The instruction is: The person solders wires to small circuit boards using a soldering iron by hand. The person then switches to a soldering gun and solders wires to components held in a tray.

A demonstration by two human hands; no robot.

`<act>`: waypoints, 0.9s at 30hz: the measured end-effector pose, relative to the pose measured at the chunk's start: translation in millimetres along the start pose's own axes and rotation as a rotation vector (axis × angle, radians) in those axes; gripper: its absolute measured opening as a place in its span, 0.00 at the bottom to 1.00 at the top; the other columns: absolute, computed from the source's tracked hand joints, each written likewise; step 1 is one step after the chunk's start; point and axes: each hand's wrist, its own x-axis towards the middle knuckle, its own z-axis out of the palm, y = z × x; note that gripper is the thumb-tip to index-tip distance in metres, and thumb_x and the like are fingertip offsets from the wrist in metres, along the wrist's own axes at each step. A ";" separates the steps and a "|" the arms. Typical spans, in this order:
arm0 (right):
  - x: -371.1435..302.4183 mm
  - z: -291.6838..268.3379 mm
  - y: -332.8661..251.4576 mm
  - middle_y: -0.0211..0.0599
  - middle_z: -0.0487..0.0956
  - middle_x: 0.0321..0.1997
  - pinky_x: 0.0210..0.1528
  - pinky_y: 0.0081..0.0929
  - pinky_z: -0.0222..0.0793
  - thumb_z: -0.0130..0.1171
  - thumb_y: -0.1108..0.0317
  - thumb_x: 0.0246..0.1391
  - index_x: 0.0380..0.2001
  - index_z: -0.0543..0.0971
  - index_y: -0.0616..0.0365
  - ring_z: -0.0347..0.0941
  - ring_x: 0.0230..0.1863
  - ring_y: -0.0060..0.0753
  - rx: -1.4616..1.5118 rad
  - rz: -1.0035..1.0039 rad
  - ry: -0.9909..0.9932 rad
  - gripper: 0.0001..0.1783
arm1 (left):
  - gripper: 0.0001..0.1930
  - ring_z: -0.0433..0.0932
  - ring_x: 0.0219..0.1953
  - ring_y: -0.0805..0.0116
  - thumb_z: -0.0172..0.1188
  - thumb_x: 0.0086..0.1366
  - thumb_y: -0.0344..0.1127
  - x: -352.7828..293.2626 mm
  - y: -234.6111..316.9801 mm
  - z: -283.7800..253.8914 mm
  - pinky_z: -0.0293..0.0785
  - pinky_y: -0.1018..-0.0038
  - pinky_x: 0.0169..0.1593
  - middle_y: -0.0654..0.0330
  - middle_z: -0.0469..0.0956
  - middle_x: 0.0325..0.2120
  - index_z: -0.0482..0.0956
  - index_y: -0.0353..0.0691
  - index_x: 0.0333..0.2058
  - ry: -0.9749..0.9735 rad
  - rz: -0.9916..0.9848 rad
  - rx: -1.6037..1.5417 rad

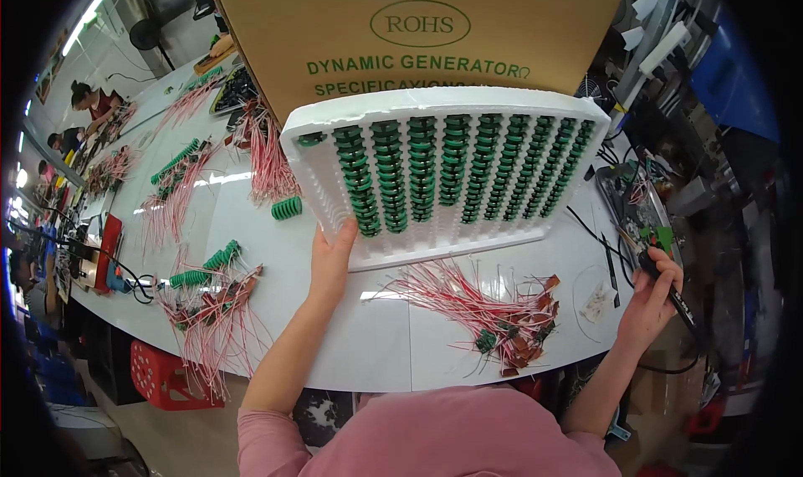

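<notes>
My left hand (333, 264) grips the lower left edge of a white foam tray (443, 100), thumb on its front. The tray is tilted up toward me, its lower edge near the table. Rows of small round green parts (422, 171) fill most of its slots; the left column is almost bare. At the right, my right hand (651, 305) is closed around a soldering iron (684, 311) with a dark handle, its tip pointing up and left. Below the tray lies a bundle of red and pale wires (452, 297) with brown and green pieces at its right end.
A large cardboard box (418, 33) stands behind the tray. On the white table (376, 351) at left lie green coil stacks (205, 268) and more wire bundles (268, 151). Cluttered tools and a black cable (602, 238) are at right. A red crate (167, 376) sits below; people work far left.
</notes>
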 end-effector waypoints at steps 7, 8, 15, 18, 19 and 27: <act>-2.6 20.5 20.4 0.42 0.70 0.42 0.28 0.19 0.56 0.37 0.63 0.61 0.33 0.65 0.57 0.55 0.21 0.18 0.013 0.024 0.011 0.10 | 0.23 0.65 0.46 0.74 0.52 0.61 0.42 8.5 -17.7 -2.2 0.60 0.77 0.50 0.61 0.68 0.44 0.61 0.36 0.51 0.019 -0.007 0.007; -1.2 26.8 21.8 0.43 0.70 0.42 0.28 0.19 0.56 0.37 0.63 0.60 0.33 0.65 0.57 0.55 0.21 0.18 0.029 -0.011 -0.015 0.10 | 0.23 0.65 0.45 0.74 0.52 0.61 0.42 9.0 -15.7 -3.8 0.60 0.77 0.49 0.61 0.68 0.44 0.61 0.36 0.51 0.014 -0.008 0.015; -11.8 47.9 18.6 0.44 0.69 0.42 0.29 0.20 0.57 0.39 0.60 0.60 0.32 0.64 0.57 0.55 0.20 0.18 0.114 -0.022 -0.065 0.11 | 0.20 0.66 0.44 0.75 0.50 0.62 0.39 -4.5 -9.5 -7.7 0.61 0.78 0.47 0.62 0.69 0.42 0.61 0.37 0.50 0.001 -0.014 0.027; -18.1 53.5 15.4 0.46 0.69 0.40 0.29 0.21 0.58 0.38 0.60 0.60 0.32 0.64 0.57 0.54 0.19 0.18 0.131 -0.027 -0.112 0.12 | 0.22 0.65 0.45 0.74 0.50 0.62 0.40 -9.0 -12.7 -11.1 0.61 0.78 0.48 0.61 0.67 0.44 0.59 0.36 0.52 -0.021 -0.014 0.055; -18.9 53.1 13.4 0.46 0.69 0.40 0.29 0.21 0.58 0.38 0.60 0.60 0.32 0.64 0.57 0.54 0.19 0.18 0.128 -0.018 -0.109 0.12 | 0.22 0.65 0.45 0.74 0.50 0.62 0.40 -10.2 -11.9 -11.5 0.61 0.78 0.48 0.61 0.67 0.44 0.59 0.36 0.52 -0.025 -0.022 0.059; -22.7 -16.8 11.9 0.50 0.70 0.40 0.28 0.21 0.59 0.39 0.61 0.60 0.31 0.64 0.60 0.57 0.22 0.21 0.017 -0.068 -0.008 0.13 | 0.20 0.63 0.53 0.66 0.50 0.59 0.27 -58.1 22.1 10.4 0.54 0.70 0.56 0.53 0.65 0.49 0.60 0.34 0.50 0.231 0.391 0.537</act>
